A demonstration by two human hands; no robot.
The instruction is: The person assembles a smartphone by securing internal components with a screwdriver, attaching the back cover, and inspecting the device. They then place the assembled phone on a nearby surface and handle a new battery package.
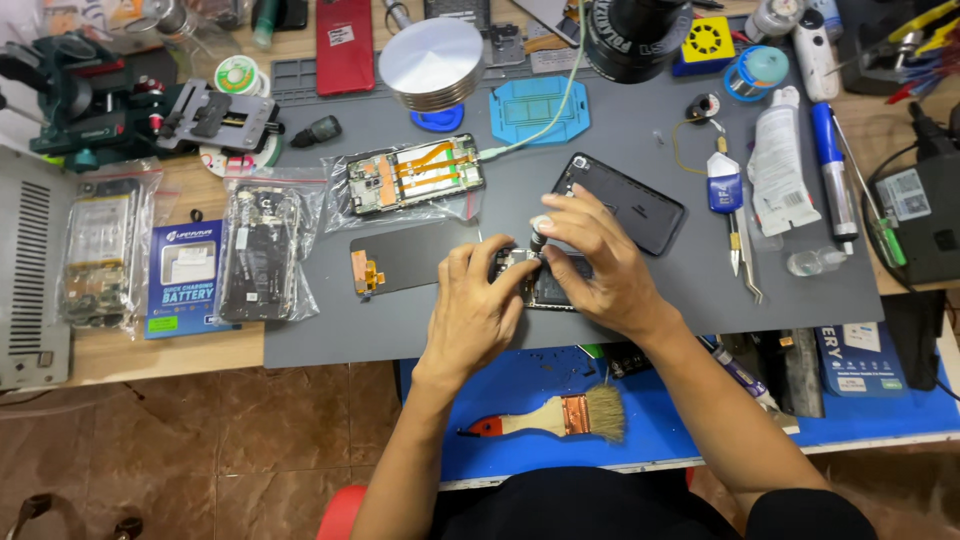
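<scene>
- Left hand [478, 312] lies palm down on the flat grey rubber work mat [330, 330], fingers curled, pinning the opened black phone body [545, 285], whose long axis runs left-right.
- Right hand [597, 262] arches over it, fingertips pinching a small upright black-handled screwdriver [538, 236], tip down on the phone.

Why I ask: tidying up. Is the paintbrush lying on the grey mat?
No, the paintbrush lies on the blue surface, below the grey mat.
</scene>
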